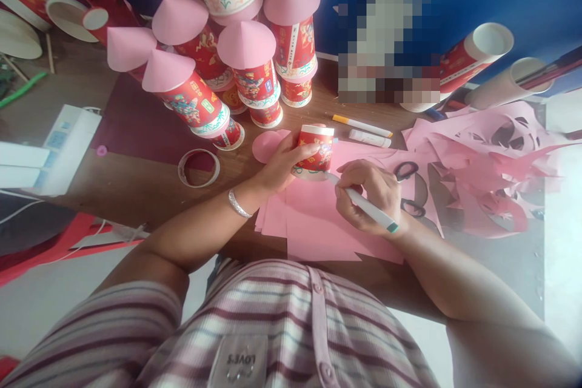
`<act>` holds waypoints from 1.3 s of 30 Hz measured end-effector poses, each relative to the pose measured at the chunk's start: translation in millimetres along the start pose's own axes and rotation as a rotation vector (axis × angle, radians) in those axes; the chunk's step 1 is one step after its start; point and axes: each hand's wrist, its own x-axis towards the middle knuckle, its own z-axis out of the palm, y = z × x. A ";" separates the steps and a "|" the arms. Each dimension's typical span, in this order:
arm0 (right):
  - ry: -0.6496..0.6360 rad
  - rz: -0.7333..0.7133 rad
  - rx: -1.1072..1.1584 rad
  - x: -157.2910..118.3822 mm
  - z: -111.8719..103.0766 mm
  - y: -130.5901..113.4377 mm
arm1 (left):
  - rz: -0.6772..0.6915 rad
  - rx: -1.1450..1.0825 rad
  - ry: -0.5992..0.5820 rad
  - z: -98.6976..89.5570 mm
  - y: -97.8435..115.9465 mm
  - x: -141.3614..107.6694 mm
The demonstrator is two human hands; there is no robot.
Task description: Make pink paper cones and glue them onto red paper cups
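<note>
Pink paper sheets (pixel 318 227): a loose stack of flat pink sheets on the brown wooden table (pixel 150 188), under both my hands. Risk: they lie unpinned and fanned, so pressure from my pen could slide the top sheet and smear the traced line.
Stacked cups with pink cones (pixel 248 73): leaning towers of red printed paper cups capped with pink paper cones, just behind my work. Risk: they tilt, and a nudge from my left arm could topple them.
Red paper cup (pixel 314 150): a small red printed cup standing mouth-down on the pink sheets. Risk: held only from one side, it could creep as I trace round it.
My left hand (pixel 284 163): forearm reaching in from the left, fingers curled round the cup's wall, gripping it in place.
My right hand (pixel 368 194): wrist resting on the paper, fingers pinched on a white marker with a green end (pixel 370 209), its tip at the cup's base.
Scissors (pixel 407 185): black-handled, just right of my right hand.
</note>
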 end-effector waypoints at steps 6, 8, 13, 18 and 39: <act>-0.001 0.009 0.015 -1.1 0.5 -0.2 | 0.005 -0.008 -0.005 0.2 0.2 -0.1; -0.002 0.008 0.022 -1.4 1.0 -0.4 | 0.003 -0.004 -0.003 0.5 0.5 -0.3; 0.002 0.010 0.041 -2.2 2.2 -1.7 | -0.006 0.014 0.007 0.6 0.2 -1.2; -0.023 0.003 0.027 -2.2 1.9 -2.7 | -0.006 0.024 0.016 -0.2 -1.3 -1.0; -0.004 0.008 0.078 -2.5 3.9 -2.4 | 0.013 0.057 0.007 -1.4 -4.5 -0.7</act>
